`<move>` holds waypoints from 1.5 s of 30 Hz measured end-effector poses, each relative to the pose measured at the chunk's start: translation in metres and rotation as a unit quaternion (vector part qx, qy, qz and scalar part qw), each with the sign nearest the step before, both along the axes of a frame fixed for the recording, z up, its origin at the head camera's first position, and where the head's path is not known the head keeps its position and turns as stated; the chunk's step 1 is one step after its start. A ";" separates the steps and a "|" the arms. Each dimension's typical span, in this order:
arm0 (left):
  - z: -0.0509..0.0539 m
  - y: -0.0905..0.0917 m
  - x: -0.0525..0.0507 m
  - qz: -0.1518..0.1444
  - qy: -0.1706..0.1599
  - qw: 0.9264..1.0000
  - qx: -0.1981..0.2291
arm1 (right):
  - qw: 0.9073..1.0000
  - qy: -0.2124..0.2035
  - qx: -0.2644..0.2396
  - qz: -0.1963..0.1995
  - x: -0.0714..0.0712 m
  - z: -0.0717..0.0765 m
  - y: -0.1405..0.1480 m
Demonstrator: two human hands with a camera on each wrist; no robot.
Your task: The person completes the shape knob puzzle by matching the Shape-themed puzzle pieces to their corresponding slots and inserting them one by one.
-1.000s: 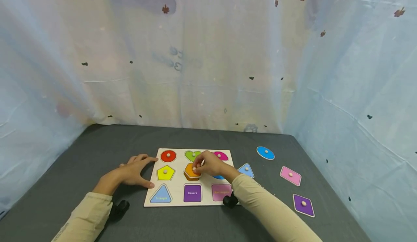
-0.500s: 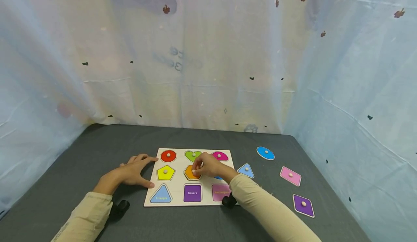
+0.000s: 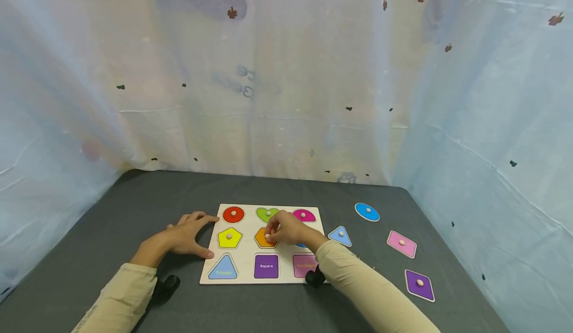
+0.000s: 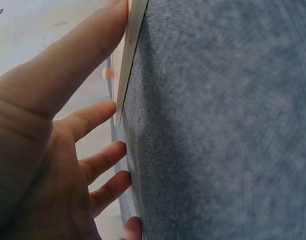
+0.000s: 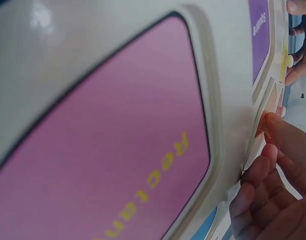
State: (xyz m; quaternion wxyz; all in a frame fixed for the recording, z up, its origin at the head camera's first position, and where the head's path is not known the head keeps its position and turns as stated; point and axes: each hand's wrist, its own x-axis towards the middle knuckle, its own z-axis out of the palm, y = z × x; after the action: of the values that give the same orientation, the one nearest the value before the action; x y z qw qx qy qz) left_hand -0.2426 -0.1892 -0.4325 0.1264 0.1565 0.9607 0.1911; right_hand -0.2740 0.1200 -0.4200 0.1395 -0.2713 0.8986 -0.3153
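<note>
A pale wooden shape puzzle board point(image 3: 245, 269) lies flat on the dark grey cloth. My right hand point(image 3: 291, 228) pinches the small knob of the orange hexagon piece point(image 3: 261, 242), which sits in the middle recess of the board. Spread fingers mark my left hand point(image 3: 184, 236); its thumb and index fingertip touch the board's left edge, as the left wrist view also shows. Red circle point(image 3: 229, 216), green heart point(image 3: 261, 212), magenta semicircle point(image 3: 309, 218) and yellow pentagon point(image 3: 225, 242) pieces sit in the board. A blue shape beside the hexagon is partly hidden by my right hand.
Right of the board lie a loose blue oval point(image 3: 363, 213), light blue triangle point(image 3: 340, 240), pink rectangle point(image 3: 394, 240) and purple square point(image 3: 416, 290). Printed triangle point(image 3: 222, 267), square point(image 3: 266, 272) and rectangle point(image 3: 301, 269) recesses hold no pieces. A pale curtain point(image 3: 286, 74) stands behind.
The orange hexagon, raised and offset over its recess a second ago, has come down into it with my right hand. My left hand stays at the board's edge. The view shifts slightly.
</note>
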 end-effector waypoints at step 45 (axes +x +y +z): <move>0.000 -0.002 0.001 -0.006 0.006 1.000 0.008 | 0.999 0.028 -0.007 -0.040 -0.009 0.016 0.035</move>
State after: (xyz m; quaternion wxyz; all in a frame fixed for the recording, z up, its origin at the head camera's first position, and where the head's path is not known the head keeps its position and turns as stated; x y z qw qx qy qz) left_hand -0.2420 -0.1907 -0.4323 0.1201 0.1643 0.9591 0.1968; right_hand -0.2828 0.1555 -0.4042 0.0990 -0.2448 0.9100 -0.3196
